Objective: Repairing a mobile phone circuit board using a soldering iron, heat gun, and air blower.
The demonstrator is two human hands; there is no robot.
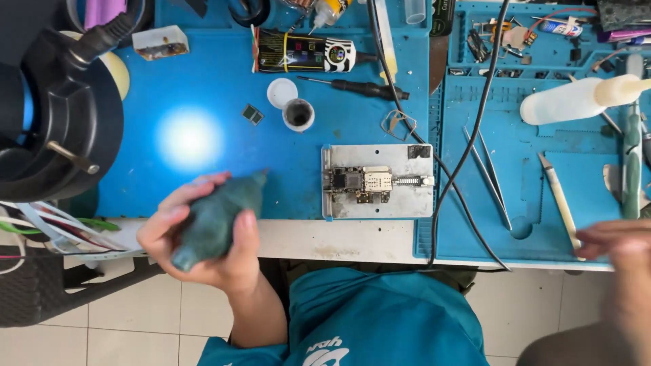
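Head cam: my left hand (203,237) has its grip wrapped around a dark teal, pear-shaped rubber blower (215,220); right hand (620,244) is blurred, can't tell its grip.

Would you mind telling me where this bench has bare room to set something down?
Bare room: the blue mat left of the small pot, and the white bench edge below the metal board holder. The right-hand mat is crowded with tweezers, a squeeze bottle and cables.

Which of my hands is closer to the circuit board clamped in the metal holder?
Left. The left hand, gripping a green blower, is just left of the circuit board; the right hand is far right.
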